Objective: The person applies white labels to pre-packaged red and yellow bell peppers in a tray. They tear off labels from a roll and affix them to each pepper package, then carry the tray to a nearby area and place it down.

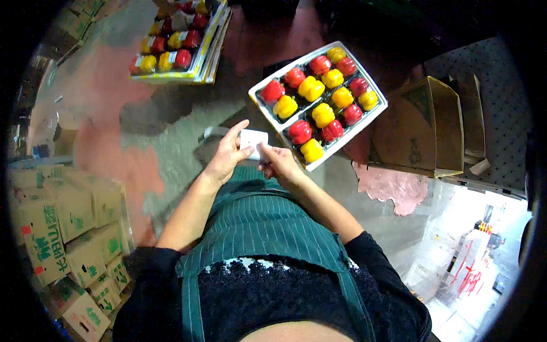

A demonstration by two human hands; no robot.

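Observation:
In front of my green striped apron, my left hand (224, 159) and my right hand (280, 163) hold a small white piece (254, 137), perhaps paper or label backing. My left thumb presses on its lower edge, and my right thumb rests on its right side. A pale strip (213, 131) shows beyond my left hand; whether it joins the white piece I cannot tell. Just past my right hand stands a white foam box (267, 114), set at a slant. Red bell peppers (299, 131) and yellow bell peppers (311, 88) fill its two dark-lined compartments.
At the upper left is a stack of trays (164, 78) with red and yellow peppers bearing white labels. Printed cardboard cartons (77, 213) are piled at the left. An upright cardboard box (414, 128) stands at the right. Pink paint peels from the concrete floor (393, 188).

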